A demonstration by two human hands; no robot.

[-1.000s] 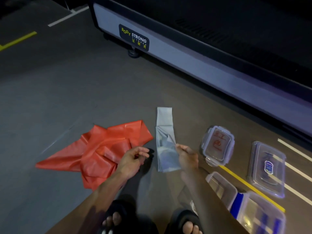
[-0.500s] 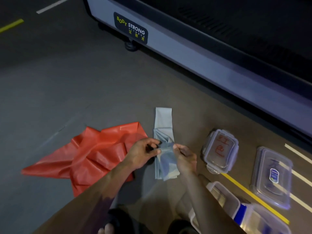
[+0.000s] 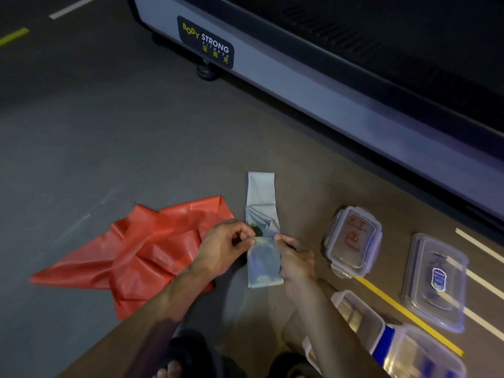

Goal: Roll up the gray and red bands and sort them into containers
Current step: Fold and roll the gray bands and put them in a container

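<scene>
On a gym floor, I pinch the gray band (image 3: 262, 241) between both hands: my left hand (image 3: 226, 248) holds its left edge, my right hand (image 3: 294, 259) its right edge, the near end folded over. The crumpled red band (image 3: 141, 252) lies just left of the gray band. Right of it sit a lid with red writing (image 3: 353, 241) and clear containers (image 3: 360, 320).

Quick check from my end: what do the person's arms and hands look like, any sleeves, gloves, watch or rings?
Both forearms are bare right down to the frame's lower edge: no sleeves show. The left hand and right hand wear no gloves, and no watch, bracelet or ring is visible, though the light is dim. Below them, dark open-toed sandals are on the feet.
</scene>
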